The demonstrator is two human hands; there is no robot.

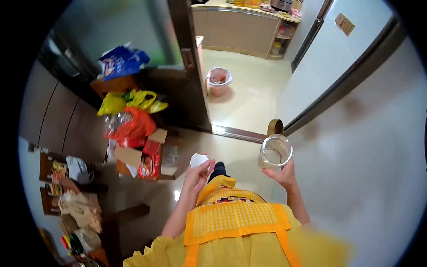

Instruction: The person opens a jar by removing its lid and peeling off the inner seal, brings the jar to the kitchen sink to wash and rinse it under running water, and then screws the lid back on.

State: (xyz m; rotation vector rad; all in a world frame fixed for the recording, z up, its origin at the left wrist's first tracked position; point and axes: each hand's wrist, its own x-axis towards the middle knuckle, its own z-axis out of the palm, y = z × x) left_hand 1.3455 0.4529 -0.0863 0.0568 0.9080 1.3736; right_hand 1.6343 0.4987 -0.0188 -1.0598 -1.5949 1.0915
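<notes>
Jar, clear glass, open-mouthed, gripped in right hand; brown lid at its rim, attachment unclear. White disc, pinched in left hand. Step in hand, as judged: carrying both. Going forward would call for a level jar and a stride over the door track. Beyond: pink bin, worktop. Leftward, beside the route: red bag, carton.

The pale floor carries a pink lined bin at twelve o'clock; at nine, a wooden chair bears an open cardboard box; at one, a tabletop holds a cooker.
</notes>
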